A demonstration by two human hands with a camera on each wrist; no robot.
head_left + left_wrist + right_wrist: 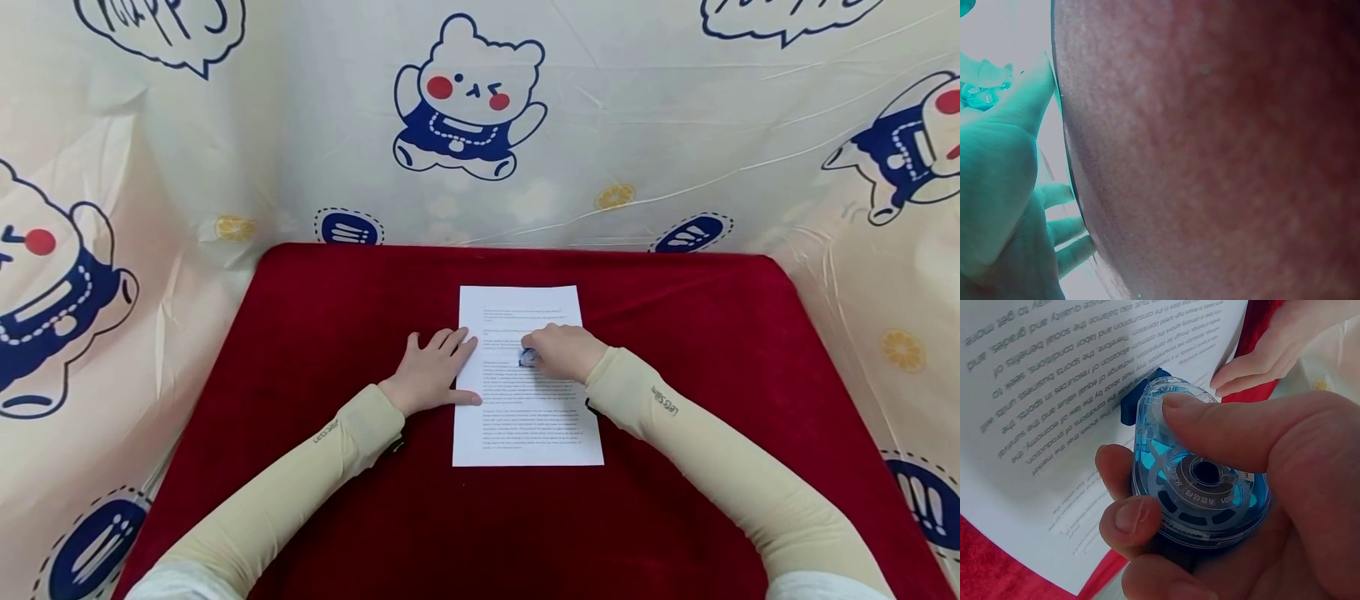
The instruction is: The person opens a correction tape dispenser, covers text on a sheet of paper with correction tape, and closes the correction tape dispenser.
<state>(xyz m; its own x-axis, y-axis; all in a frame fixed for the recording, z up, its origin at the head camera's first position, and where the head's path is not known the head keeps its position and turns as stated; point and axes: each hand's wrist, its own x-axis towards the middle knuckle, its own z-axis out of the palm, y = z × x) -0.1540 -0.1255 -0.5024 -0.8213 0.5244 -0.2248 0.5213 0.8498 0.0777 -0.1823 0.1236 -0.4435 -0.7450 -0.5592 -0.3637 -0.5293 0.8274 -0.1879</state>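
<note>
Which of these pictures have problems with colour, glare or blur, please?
Head view: fairly even light, but the text on the paper is too small to read; left wrist view: strong cyan tint on the left hand, washed-out white behind it, a blurred dark reddish surface filling the right; right wrist view: tape dispenser fairly sharp.

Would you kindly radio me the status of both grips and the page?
Left grip: spread over left edge of sheet. Right grip: holds blue tape dispenser, tip at sheet. No obstruction visible around tip.
</note>
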